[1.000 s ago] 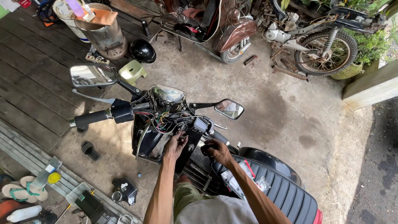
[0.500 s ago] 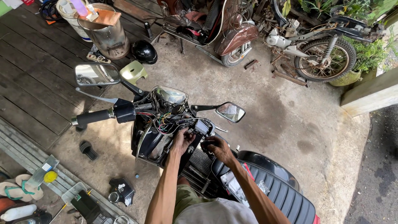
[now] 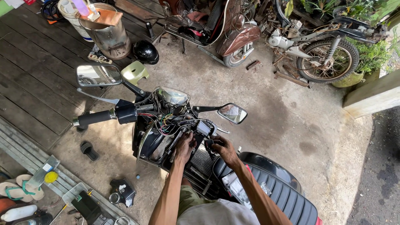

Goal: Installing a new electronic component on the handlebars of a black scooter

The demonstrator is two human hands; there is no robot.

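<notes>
Left hand (image 3: 184,143) curled into wires (image 3: 166,125), right hand (image 3: 223,149) clasping handlebar end (image 3: 209,143) (grip closed): work w/ light pulls, bar steady.

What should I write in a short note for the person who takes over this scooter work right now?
Left hand: inside the open front of the scooter, fingers among the loose coloured wires; whether it grips anything cannot be seen.
Right hand: beside the right handlebar, close to a small dark part; grip unclear.
Things: headlight is bare, front cover is off. Small parts lie on the floor at the left.
Done: cover removed, wiring exposed.
Left: wires are still loose, cover is not back on.
</notes>
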